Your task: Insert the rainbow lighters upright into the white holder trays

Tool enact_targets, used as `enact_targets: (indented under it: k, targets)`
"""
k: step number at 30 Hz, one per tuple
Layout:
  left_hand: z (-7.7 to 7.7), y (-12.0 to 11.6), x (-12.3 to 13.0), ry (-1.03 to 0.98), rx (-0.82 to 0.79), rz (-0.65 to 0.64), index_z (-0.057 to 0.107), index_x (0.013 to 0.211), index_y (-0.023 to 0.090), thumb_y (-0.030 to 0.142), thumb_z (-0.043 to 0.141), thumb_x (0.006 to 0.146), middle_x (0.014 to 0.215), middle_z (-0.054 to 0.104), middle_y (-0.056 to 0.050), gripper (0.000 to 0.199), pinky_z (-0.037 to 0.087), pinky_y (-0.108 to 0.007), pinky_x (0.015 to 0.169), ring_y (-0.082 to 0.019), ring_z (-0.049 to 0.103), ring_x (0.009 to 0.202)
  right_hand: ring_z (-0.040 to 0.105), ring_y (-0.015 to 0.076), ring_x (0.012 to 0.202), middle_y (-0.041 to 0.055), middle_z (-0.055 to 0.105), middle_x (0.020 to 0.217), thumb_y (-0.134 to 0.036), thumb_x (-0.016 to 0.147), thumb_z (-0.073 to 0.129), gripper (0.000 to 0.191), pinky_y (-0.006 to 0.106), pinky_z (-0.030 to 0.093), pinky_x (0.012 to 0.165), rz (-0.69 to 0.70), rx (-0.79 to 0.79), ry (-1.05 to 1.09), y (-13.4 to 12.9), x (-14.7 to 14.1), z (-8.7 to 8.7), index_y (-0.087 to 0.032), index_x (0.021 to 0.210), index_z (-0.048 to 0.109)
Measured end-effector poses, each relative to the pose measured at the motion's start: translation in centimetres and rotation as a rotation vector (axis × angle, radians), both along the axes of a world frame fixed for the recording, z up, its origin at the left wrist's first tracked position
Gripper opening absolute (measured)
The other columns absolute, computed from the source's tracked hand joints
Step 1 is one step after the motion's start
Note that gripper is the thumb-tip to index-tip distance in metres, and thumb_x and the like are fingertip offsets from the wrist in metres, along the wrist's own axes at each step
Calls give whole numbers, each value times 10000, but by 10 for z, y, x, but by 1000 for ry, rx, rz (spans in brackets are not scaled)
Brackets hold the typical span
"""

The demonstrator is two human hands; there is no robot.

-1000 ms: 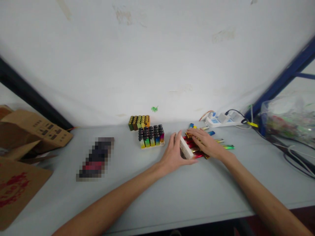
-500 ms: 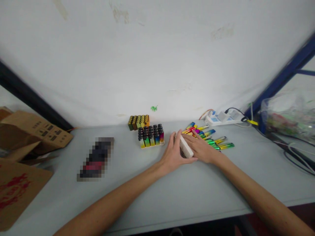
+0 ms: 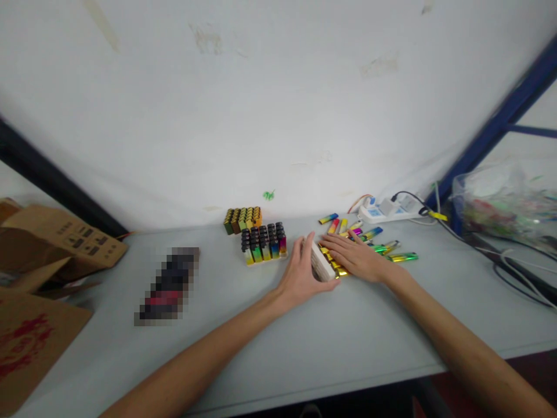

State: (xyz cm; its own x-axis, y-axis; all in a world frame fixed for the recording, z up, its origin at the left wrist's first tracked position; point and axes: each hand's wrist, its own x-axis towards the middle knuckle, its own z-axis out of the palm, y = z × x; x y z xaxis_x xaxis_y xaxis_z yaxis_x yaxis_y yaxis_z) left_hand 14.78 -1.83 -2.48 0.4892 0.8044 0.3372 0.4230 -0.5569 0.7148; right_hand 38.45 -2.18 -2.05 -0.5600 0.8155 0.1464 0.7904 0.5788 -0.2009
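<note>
My left hand point(image 3: 303, 271) grips a small white tray point(image 3: 321, 262) that is tilted on its side, its base facing up and right. What the tray holds inside is hidden. Fingers stretched out, my right hand point(image 3: 359, 259) lies over gold shiny lighters point(image 3: 342, 271) at the tray's right edge. Beyond its fingers, loose colourful metallic lighters point(image 3: 372, 233) are scattered on the table. To the left of my left hand stands a block of upright lighters point(image 3: 264, 247) with black tops, in a white tray.
Behind that block, near the wall, is another group of upright gold-topped lighters point(image 3: 242, 219). A white power strip point(image 3: 389, 210) with cables sits at the back right, beside a clear plastic bag point(image 3: 500, 203). Cardboard boxes point(image 3: 65, 238) are at the left, and a blurred-out dark object point(image 3: 169, 284) lies on the table point(image 3: 235, 366).
My right hand has moved off the tray onto the lighters to its right, with its fingers spreading. Gold lighters now show beside the tray, and the loose ones have shifted. My left hand keeps its grip.
</note>
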Motion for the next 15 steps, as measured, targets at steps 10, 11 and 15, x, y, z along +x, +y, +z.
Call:
enact_targets:
  k: [10, 11, 15]
  targets:
    - [0, -1, 0, 24, -41, -31, 132, 1623, 240, 539, 895, 684, 1608, 252, -178, 1246, 265, -500, 1267, -342, 258, 1545, 398, 282, 1503, 180, 470, 1593, -289, 1074, 322, 521, 622, 219, 1243, -5, 96, 8, -7, -30, 9, -171, 1570, 427]
    - [0, 0, -1, 30, -49, -38, 124, 1627, 246, 555, 891, 688, 1623, 230, -178, 1251, 256, -502, 1271, -344, 229, 1559, 383, 300, 1509, 196, 457, 1597, -295, 1057, 372, 539, 635, 196, 1244, 19, 102, -17, -8, -35, 7, -155, 1575, 418]
    - [-1, 0, -2, 44, -68, -55, 124, 1632, 252, 582, 890, 687, 1647, 185, -177, 1261, 233, -502, 1281, -341, 168, 1583, 352, 350, 1511, 245, 437, 1591, -322, 983, 518, 631, 645, 179, 1239, 58, 111, -97, -8, -43, -3, -94, 1563, 423]
